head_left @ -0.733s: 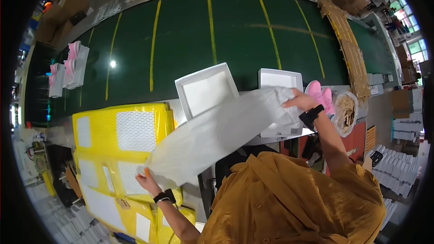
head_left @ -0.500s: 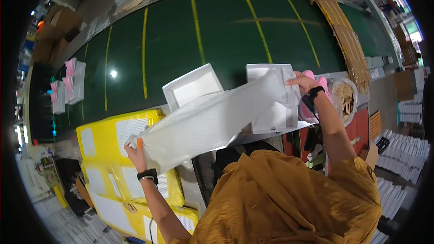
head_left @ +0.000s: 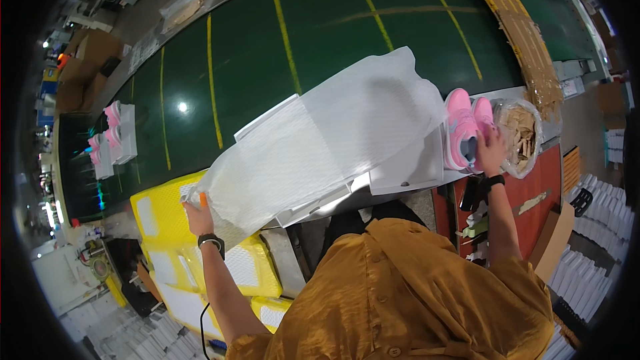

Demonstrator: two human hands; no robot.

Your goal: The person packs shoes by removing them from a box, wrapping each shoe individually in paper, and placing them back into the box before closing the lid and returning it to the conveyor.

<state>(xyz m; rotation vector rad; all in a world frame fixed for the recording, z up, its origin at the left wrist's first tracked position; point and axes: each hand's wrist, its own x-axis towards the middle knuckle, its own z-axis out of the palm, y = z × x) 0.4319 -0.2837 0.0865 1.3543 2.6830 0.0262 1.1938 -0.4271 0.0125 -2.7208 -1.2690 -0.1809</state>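
Observation:
My left hand (head_left: 198, 217), an orange band on one finger, pinches the near left corner of a big sheet of white tissue paper (head_left: 320, 140). The sheet spreads over a shallow white box part (head_left: 267, 119) and most of a white shoebox part (head_left: 417, 170), hiding their insides. At the right, a pair of pink sneakers stands side by side, a left one (head_left: 459, 123) and a right one (head_left: 483, 112). My right hand (head_left: 492, 153) grips the heel of the right sneaker, its fingertips around the opening. No paper is in that hand.
A green conveyor belt (head_left: 253, 60) with yellow lines runs behind. Yellow-wrapped bundles (head_left: 163, 210) lie at the left. Beside the sneakers sits a clear bag of brown paper pieces (head_left: 520, 135). Flattened cardboard (head_left: 517, 33) crosses the belt. More boxed pink shoes (head_left: 117, 135) stand far left.
My right hand has let go of the tissue paper and moved right to the sneakers. The sheet's far end has spread outward over the boxes. My left hand keeps its corner.

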